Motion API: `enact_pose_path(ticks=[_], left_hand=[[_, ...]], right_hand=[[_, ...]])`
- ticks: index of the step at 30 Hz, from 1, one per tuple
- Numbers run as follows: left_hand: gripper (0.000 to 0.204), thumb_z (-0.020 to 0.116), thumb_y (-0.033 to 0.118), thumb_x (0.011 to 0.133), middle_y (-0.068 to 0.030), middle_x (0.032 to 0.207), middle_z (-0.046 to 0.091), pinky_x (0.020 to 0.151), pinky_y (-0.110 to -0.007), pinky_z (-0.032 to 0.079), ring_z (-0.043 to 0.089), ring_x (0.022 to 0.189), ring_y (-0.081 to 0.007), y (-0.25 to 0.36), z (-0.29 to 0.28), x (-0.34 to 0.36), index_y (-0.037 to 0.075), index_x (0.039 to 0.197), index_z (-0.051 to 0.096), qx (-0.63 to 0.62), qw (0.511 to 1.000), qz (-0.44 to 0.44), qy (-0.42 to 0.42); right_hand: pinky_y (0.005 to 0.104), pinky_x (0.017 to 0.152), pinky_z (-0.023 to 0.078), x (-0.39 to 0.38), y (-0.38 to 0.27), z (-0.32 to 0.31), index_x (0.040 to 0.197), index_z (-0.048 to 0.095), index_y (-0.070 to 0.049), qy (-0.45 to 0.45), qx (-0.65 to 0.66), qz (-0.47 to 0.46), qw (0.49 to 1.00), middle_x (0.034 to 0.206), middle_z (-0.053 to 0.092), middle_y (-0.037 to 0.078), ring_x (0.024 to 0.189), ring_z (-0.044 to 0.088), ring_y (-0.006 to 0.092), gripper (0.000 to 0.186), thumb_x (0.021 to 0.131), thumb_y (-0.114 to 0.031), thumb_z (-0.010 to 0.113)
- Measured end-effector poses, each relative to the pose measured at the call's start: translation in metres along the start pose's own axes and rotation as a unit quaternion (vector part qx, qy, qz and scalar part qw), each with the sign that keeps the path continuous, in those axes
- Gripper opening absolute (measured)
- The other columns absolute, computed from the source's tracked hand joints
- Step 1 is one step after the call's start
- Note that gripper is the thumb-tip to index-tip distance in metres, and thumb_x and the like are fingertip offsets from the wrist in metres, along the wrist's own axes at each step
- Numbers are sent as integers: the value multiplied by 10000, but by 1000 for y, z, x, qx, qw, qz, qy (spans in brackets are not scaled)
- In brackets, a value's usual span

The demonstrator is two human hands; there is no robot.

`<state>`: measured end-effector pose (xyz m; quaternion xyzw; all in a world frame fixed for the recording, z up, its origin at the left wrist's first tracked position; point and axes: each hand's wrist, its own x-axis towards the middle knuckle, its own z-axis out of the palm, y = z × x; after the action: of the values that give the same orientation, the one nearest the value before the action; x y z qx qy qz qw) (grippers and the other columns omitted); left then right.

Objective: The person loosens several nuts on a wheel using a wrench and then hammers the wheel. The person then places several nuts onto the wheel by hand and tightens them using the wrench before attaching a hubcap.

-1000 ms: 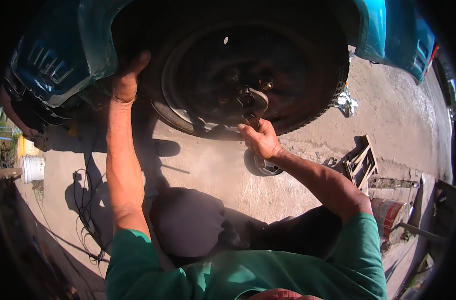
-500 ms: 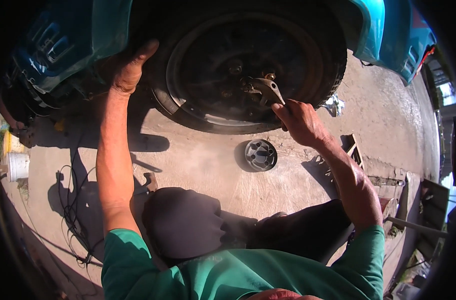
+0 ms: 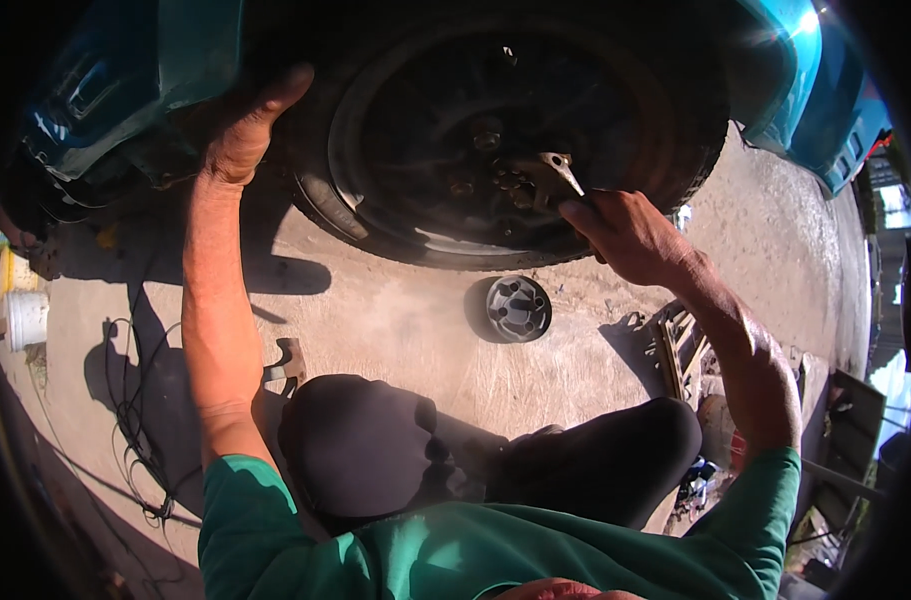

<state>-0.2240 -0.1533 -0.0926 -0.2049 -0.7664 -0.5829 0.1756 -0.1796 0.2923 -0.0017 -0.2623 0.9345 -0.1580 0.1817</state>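
Note:
A dark wheel with a black tyre (image 3: 325, 215) fills the top middle, its hub and nuts mostly in shadow. Against the tyre's left side, my left hand (image 3: 255, 125) is raised with thumb stretched out; its other fingers are partly hidden in shadow. My right hand (image 3: 630, 235) is closed round the handle of a metal pliers-like hand tool (image 3: 557, 178). The tool's head reaches the nuts near the wheel's centre; its exact grip there is too dark to make out. On the ground below the tyre lies a round grey hub cap (image 3: 518, 308) with several holes.
Teal bodywork (image 3: 200, 50) hangs at upper left, and another teal panel (image 3: 790, 80) at upper right. A hammer (image 3: 290, 362) lies beside my left knee. Black cable (image 3: 135, 430) is strewn at left near a white bucket (image 3: 27, 320). A slatted frame (image 3: 680, 350) lies at right.
My view has shifted slightly. My right hand and the tool have moved a little to the right relative to the hub cap. My left hand stays against the tyre.

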Motion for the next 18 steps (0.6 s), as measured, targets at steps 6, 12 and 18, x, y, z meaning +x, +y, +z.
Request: enact_pose_path(ticks=[6, 12, 18], left_hand=[[431, 784, 313, 920, -61, 1285, 702, 1089, -339, 474, 644, 1202, -188, 18, -21, 3, 81, 1274, 702, 76, 996, -17, -53], [399, 786, 283, 918, -64, 1257, 713, 1054, -330, 492, 659, 1171, -190, 3, -3, 8, 78, 1252, 710, 55, 998, 12, -35], [368, 787, 253, 917, -67, 1228, 725, 1020, -321, 510, 674, 1139, -193, -1, -1, 2, 75, 1231, 718, 43, 996, 63, 53]], right_hand=[[367, 567, 509, 15, 2, 17, 892, 651, 18, -3, 9, -67, 998, 636, 610, 91, 584, 633, 200, 462, 1087, -369, 493], [312, 596, 547, -1, 18, -3, 907, 649, 15, -166, 170, 120, 964, 664, 640, 75, 595, 639, 139, 325, 1012, -283, 574], [363, 618, 511, -11, 21, 5, 925, 681, 10, -129, 137, 121, 975, 678, 648, 116, 620, 621, 199, 249, 916, -237, 712]])
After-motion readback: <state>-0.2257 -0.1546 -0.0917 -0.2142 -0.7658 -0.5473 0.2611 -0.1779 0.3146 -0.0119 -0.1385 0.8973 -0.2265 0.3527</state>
